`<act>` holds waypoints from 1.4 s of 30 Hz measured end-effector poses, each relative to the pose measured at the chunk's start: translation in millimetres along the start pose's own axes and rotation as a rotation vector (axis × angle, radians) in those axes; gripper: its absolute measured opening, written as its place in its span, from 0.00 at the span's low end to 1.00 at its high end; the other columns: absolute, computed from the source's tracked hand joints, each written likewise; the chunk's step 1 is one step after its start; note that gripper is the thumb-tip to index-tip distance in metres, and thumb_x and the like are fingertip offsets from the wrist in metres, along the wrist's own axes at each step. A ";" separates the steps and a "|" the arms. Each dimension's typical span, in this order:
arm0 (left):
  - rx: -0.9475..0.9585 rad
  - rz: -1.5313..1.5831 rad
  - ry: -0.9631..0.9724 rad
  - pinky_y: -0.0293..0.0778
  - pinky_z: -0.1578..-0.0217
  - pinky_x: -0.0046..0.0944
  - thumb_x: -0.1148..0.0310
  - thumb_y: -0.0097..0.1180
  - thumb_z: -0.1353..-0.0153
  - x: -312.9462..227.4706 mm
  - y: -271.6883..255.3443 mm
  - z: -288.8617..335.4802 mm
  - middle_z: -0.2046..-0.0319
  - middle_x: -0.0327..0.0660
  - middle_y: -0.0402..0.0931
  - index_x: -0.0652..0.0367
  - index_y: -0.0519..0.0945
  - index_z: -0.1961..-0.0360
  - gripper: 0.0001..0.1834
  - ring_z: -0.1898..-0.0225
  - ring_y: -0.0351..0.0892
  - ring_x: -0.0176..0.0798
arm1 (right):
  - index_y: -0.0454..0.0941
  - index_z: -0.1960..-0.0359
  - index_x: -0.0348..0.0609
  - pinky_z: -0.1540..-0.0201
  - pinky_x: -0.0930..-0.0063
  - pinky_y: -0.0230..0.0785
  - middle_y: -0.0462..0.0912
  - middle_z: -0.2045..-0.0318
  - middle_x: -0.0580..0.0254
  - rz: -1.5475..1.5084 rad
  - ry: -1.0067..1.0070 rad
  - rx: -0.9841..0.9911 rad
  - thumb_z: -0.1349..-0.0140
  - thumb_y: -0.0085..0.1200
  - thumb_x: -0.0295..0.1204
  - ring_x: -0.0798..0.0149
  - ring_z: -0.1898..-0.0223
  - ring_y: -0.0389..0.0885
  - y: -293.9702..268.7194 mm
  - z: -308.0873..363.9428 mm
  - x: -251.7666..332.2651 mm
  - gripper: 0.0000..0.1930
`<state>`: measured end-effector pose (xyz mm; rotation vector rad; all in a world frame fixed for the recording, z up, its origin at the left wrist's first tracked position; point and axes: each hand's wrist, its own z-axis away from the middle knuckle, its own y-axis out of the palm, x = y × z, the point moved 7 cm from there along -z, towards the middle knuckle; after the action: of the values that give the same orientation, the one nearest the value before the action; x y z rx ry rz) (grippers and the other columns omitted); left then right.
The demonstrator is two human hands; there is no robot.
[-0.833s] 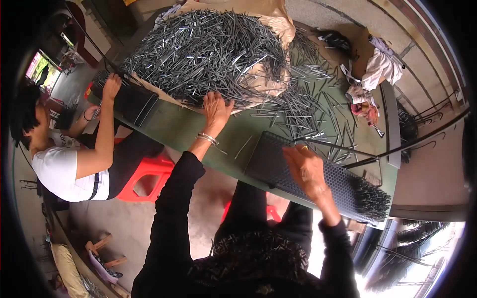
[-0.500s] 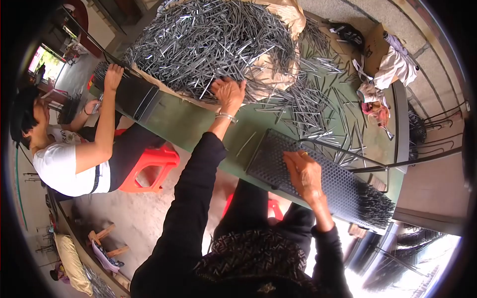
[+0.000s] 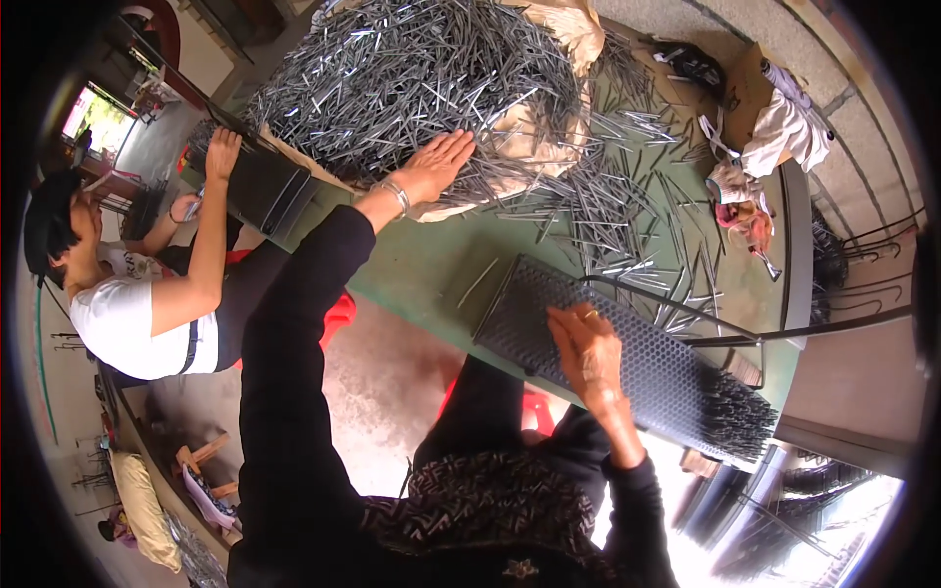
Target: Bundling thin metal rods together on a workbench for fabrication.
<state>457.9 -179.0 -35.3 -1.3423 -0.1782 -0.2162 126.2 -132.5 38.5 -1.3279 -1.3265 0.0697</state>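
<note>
A large heap of thin grey metal rods [image 3: 392, 88] lies on brown paper [image 3: 529, 132] at the far side of the table. My left hand [image 3: 436, 169] rests flat at the heap's near edge, fingers stretched out, with no rod visible in it. Close to me on the right lies a dark tray full of round holes [image 3: 652, 358]. Short rods [image 3: 735, 416] stand upright, packed in the holes at its right end. Over the tray's left half is my right hand [image 3: 591, 358], thumb and fingers drawn together; whatever they may hold is hidden.
Loose rods [image 3: 608, 216] are scattered over the green table [image 3: 402, 260]. A dark metal bar [image 3: 814, 328] crosses beside the tray. Cloths [image 3: 784, 127] and a carton [image 3: 745, 83] sit at the far right. A co-worker [image 3: 147, 304] sits at left by another dark tray [image 3: 260, 186].
My left hand has straightened its fingers, and its forearm has swung left. My right hand has shifted slightly left above the tray, fingers still together.
</note>
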 end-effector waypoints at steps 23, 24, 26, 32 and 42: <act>-0.057 -0.142 0.182 0.52 0.32 0.45 0.59 0.78 0.73 11.1 -15.8 -46.1 0.41 0.47 0.62 0.60 0.66 0.41 0.53 0.37 0.59 0.49 | 0.83 0.60 0.43 0.65 0.67 0.68 0.80 0.68 0.60 -0.039 -0.001 -0.007 0.44 0.59 0.22 0.56 0.70 0.77 -3.3 -0.5 3.2 0.10; -0.059 -0.132 0.201 0.52 0.32 0.45 0.59 0.78 0.72 8.7 -20.0 -47.3 0.41 0.47 0.62 0.59 0.67 0.42 0.51 0.36 0.58 0.50 | 0.83 0.60 0.43 0.65 0.67 0.68 0.80 0.68 0.60 -0.033 0.008 -0.006 0.44 0.59 0.22 0.56 0.70 0.77 -4.3 0.1 2.9 0.10; -0.066 -0.114 0.233 0.52 0.32 0.46 0.60 0.78 0.71 1.9 -19.7 -50.0 0.40 0.47 0.61 0.59 0.68 0.43 0.49 0.36 0.57 0.50 | 0.83 0.59 0.43 0.64 0.68 0.67 0.80 0.67 0.60 -0.030 0.019 -0.011 0.44 0.59 0.22 0.56 0.69 0.78 -7.5 0.8 2.7 0.10; -0.164 0.026 0.262 0.56 0.34 0.46 0.64 0.77 0.71 16.8 -1.6 -44.8 0.39 0.47 0.60 0.57 0.69 0.44 0.48 0.36 0.57 0.52 | 0.82 0.60 0.42 0.63 0.69 0.67 0.81 0.67 0.60 -0.103 0.012 -0.004 0.44 0.59 0.21 0.57 0.68 0.78 -6.4 2.8 5.0 0.09; -0.304 -0.124 0.341 0.54 0.33 0.44 0.65 0.70 0.61 8.4 3.1 -46.9 0.53 0.46 0.70 0.62 0.71 0.49 0.35 0.42 0.63 0.48 | 0.82 0.60 0.43 0.63 0.68 0.65 0.80 0.71 0.63 -0.095 -0.002 0.017 0.42 0.58 0.24 0.60 0.69 0.78 -11.1 17.5 15.8 0.08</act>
<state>467.0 -224.5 -46.3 -1.5733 0.0623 -0.5904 112.5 -114.3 51.2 -1.2487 -1.3862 0.0167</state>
